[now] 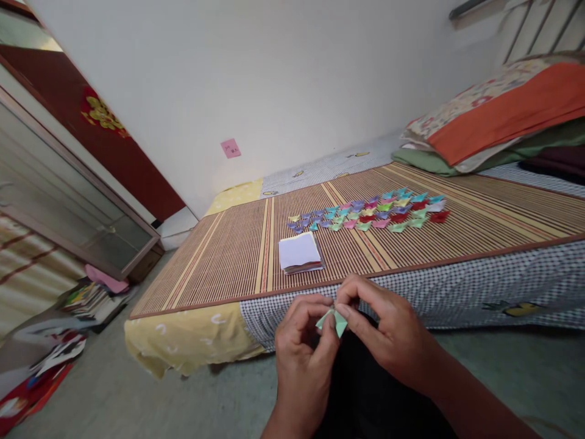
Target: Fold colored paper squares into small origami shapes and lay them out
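A small piece of folded light green paper (340, 323) is pinched between my two hands, just in front of the bed's near edge. My left hand (304, 344) grips it from the left, its thumb lying across the front. From the right, the thumb and forefinger of my right hand (384, 323) close on its upper part. The fingers hide some of the paper. Beyond my hands, a stack of square paper sheets (299, 251), pale lilac on top, lies on the bamboo mat. Several rows of small folded paper pieces (363, 214) in many colours are laid out behind it.
The striped mat (219, 262) covers the bed, with a checked sheet (512, 274) hanging over its front edge. Pillows and folded cloth (498, 116) are piled at the right. A pink note (231, 148) is stuck on the wall. Books (91, 302) stand low at the left.
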`<act>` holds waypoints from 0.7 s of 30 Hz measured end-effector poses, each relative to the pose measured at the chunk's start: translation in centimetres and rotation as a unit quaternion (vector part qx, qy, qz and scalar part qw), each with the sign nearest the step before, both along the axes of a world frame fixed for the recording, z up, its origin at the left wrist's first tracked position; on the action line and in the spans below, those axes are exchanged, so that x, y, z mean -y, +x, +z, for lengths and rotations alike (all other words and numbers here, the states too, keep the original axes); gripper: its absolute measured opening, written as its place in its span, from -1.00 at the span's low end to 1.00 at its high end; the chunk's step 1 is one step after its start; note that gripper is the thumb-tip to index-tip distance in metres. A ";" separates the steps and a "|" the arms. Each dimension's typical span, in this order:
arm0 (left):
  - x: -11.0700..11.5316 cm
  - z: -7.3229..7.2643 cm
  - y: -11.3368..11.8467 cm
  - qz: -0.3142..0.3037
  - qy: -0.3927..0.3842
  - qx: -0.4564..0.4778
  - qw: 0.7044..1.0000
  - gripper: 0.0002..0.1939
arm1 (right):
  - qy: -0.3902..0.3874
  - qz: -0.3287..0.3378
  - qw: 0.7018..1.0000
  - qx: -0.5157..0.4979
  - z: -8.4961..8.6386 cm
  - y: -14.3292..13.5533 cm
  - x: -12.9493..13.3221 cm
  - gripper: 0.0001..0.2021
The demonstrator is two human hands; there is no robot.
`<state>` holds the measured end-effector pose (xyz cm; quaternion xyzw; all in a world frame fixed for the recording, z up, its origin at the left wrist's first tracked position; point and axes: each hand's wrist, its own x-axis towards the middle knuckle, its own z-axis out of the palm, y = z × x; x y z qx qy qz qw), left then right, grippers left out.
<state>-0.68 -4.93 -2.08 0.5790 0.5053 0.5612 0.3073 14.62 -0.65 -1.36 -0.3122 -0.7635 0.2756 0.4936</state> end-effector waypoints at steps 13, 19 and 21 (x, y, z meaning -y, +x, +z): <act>-0.1 0.0 0.4 0.039 -0.036 0.109 0.993 -0.87 | 0.053 -0.009 0.998 -0.027 0.1 -0.1 -0.3 -0.82; 0.0 -0.7 0.2 0.039 0.004 0.073 0.997 -0.97 | 0.059 -0.022 0.998 -0.005 -0.1 -0.5 -0.2 -0.86; 0.1 -1.0 0.2 0.037 0.009 0.072 0.997 -0.97 | 0.041 -0.029 0.999 0.010 0.0 -0.6 -0.1 -0.86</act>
